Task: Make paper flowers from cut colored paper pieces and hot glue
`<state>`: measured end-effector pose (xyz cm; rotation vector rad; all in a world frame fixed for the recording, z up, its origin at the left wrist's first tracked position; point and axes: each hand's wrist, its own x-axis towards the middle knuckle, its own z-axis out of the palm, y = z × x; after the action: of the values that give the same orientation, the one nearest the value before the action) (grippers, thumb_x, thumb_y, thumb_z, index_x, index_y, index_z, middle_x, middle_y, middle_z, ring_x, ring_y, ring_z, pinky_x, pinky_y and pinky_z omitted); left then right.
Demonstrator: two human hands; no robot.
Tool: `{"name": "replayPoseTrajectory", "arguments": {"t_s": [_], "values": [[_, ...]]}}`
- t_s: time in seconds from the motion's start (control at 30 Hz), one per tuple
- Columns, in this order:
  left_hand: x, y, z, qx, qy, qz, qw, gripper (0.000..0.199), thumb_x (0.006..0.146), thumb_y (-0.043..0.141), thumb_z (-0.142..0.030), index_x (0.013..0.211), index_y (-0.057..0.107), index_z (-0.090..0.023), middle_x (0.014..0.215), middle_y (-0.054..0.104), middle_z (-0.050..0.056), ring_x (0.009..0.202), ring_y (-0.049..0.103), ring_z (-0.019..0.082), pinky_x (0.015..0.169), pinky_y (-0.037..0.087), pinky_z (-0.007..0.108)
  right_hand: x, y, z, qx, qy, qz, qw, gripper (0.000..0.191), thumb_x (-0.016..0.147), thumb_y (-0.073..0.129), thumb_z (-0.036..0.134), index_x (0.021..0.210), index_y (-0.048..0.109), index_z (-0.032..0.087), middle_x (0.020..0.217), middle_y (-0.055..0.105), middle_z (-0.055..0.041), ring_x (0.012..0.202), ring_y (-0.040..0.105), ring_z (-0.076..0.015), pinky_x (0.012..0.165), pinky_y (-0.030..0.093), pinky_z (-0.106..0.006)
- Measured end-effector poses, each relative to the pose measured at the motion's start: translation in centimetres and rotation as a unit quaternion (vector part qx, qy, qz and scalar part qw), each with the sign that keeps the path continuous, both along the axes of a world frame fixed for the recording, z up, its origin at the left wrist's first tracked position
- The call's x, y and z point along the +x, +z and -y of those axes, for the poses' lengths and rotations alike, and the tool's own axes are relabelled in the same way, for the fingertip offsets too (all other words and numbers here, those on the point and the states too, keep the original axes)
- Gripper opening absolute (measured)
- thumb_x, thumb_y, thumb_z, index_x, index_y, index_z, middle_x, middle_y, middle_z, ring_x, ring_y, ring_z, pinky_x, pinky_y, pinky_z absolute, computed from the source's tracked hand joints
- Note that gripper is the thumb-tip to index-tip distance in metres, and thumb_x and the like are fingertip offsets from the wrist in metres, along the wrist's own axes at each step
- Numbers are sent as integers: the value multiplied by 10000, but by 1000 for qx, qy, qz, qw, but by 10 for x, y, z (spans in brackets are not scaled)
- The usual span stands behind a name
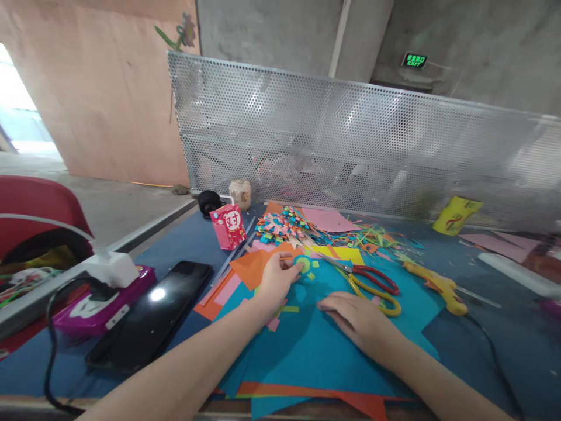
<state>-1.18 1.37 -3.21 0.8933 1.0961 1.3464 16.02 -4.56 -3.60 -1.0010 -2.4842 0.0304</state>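
Note:
My left hand (pixel 279 279) is closed in a loose pinch over the paper pile, its thumb tip at the edge of a small yellow-green paper circle (pixel 303 264) with a notched rim. My right hand (pixel 353 318) rests on a blue paper sheet (pixel 298 356), fingers bent and pressed together; whether anything is between them is hidden. Just beyond it lie scissors with yellow handles (pixel 381 299) and a second pair with red handles (pixel 381 277), blades crossing. Small green paper bits (pixel 312 276) lie near the circle.
Behind the hands sits a heap of colourful fringed paper (pixel 289 225) with loose shreds. A yellow glue gun (pixel 438 286) lies right. At left are a black phone (pixel 153 316), a purple power strip (pixel 87 313) and a red drink carton (pixel 228 227). A perforated metal screen (pixel 350 134) stands behind.

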Motion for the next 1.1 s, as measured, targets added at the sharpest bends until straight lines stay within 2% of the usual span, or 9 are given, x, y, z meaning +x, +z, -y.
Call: {"name": "replayPoseTrajectory", "arguments": {"t_s": [0.13, 0.27, 0.43, 0.6, 0.83, 1.1], "values": [[0, 0, 0, -3, 3, -4, 1000, 264, 635, 690, -76, 803, 500, -149, 588, 516, -41, 547, 571, 103, 548, 498, 219, -4, 1, -1, -18, -15, -9, 1000, 288, 868, 388, 138, 1137, 488, 155, 978, 638, -79, 914, 591, -162, 792, 496, -303], [1, 3, 0, -10, 9, -8, 1000, 259, 628, 691, -64, 779, 498, -149, 563, 508, -51, 524, 556, 92, 520, 484, 200, -3, -1, -3, -1, -17, 13, 1000, 259, 869, 382, 150, 1085, 526, 164, 997, 630, -92, 932, 587, -188, 791, 496, -335], [1, 5, 2, -6, 8, -14, 1000, 248, 630, 677, -45, 783, 506, -141, 542, 512, -52, 504, 538, 89, 488, 463, 188, -4, 0, -4, -3, -25, -2, 1000, 277, 866, 387, 150, 1112, 514, 167, 925, 643, -73, 856, 611, -165, 747, 515, -301], [1, 6, 3, -7, 15, -11, 1000, 245, 629, 671, -34, 769, 499, -138, 534, 497, -58, 504, 529, 91, 494, 465, 198, -3, -2, -3, 38, -18, 13, 999, 245, 870, 387, 166, 1064, 535, 160, 968, 639, -88, 916, 598, -184, 781, 504, -325], [1, 8, 4, -9, 13, -8, 1000, 244, 632, 668, -23, 754, 498, -147, 512, 487, -65, 495, 529, 86, 489, 459, 185, -6, 3, -4, 35, -19, 17, 999, 236, 882, 347, 159, 1023, 537, 160, 913, 643, -86, 855, 613, -172, 727, 512, -292], [1, 2, 2, -3, 13, -5, 1000, 272, 617, 700, -54, 781, 506, -150, 525, 512, -58, 503, 549, 93, 505, 460, 191, -7, 1, -6, 20, -16, 17, 1000, 219, 882, 353, 165, 996, 540, 174, 882, 639, -70, 836, 605, -165, 714, 505, -283]]}}
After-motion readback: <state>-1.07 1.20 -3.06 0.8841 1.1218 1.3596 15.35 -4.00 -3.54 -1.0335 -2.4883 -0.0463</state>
